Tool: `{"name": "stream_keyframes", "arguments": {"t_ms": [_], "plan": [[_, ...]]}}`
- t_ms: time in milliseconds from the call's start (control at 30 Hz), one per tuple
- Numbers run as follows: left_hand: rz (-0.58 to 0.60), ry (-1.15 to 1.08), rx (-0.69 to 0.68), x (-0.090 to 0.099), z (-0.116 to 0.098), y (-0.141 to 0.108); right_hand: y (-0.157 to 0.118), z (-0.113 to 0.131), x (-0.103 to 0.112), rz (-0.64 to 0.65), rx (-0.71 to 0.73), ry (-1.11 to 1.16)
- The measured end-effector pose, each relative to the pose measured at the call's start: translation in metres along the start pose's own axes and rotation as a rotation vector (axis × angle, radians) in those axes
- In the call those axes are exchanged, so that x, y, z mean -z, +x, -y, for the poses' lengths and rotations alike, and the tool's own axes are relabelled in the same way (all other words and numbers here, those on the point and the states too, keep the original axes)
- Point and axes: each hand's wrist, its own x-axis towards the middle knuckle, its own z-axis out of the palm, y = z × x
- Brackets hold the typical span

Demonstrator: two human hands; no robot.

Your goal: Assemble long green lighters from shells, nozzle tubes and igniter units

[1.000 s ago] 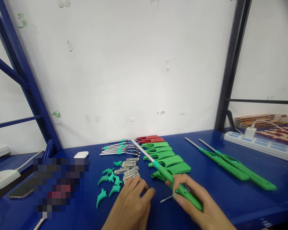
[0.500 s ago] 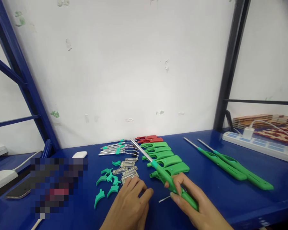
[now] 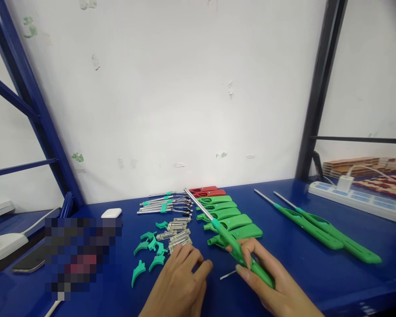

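Observation:
My right hand (image 3: pixel 270 281) grips a green long-nosed lighter (image 3: pixel 237 253) by its handle, its metal tube pointing up and left over the bench. My left hand (image 3: pixel 181 281) rests palm down on the blue bench top (image 3: pixel 317 277), fingers spread, fingertips touching a heap of clear plastic tubes (image 3: pixel 178 235). Teal trigger pieces (image 3: pixel 148 253) lie just left of that hand. A row of green handle shells (image 3: pixel 231 218) sits behind the held lighter. A thin metal pin (image 3: pixel 228 274) lies between my hands.
Metal tubes with teal collars (image 3: pixel 163 204) and two red shells (image 3: pixel 206 191) lie at the back. Two finished green lighters (image 3: pixel 320 229) rest at the right. A white power strip (image 3: pixel 359 200), a white case (image 3: pixel 111 213) and a phone (image 3: pixel 28 263) are also on the bench.
The held lighter and my right hand shifted slightly right and back. My left hand stays on the bench by the clear tubes.

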Motion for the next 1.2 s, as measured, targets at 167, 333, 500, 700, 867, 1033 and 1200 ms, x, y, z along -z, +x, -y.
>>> {"name": "stream_keyframes", "arguments": {"t_ms": [167,333,500,700,867,1033,1200], "plan": [[-0.003,0.005,0.006,0.000,0.001,0.001,-0.004,0.002,0.001,0.063,-0.055,0.042],[-0.010,0.009,0.003,-0.002,0.000,0.000,-0.007,0.007,0.000,0.145,-0.152,0.164],[0.006,0.019,0.007,-0.001,0.000,0.001,-0.005,0.010,-0.002,0.190,-0.127,0.194],[0.012,0.021,-0.002,-0.001,0.001,0.001,-0.005,0.010,-0.001,0.201,-0.118,0.193],[0.007,0.025,0.005,-0.001,0.001,0.000,-0.005,0.012,-0.001,0.195,-0.112,0.176],[-0.002,0.021,0.007,-0.003,0.001,0.001,-0.004,0.011,-0.001,0.203,-0.118,0.148],[-0.011,0.022,0.027,0.002,-0.002,0.003,-0.007,0.007,-0.001,0.200,-0.109,0.138]]}}
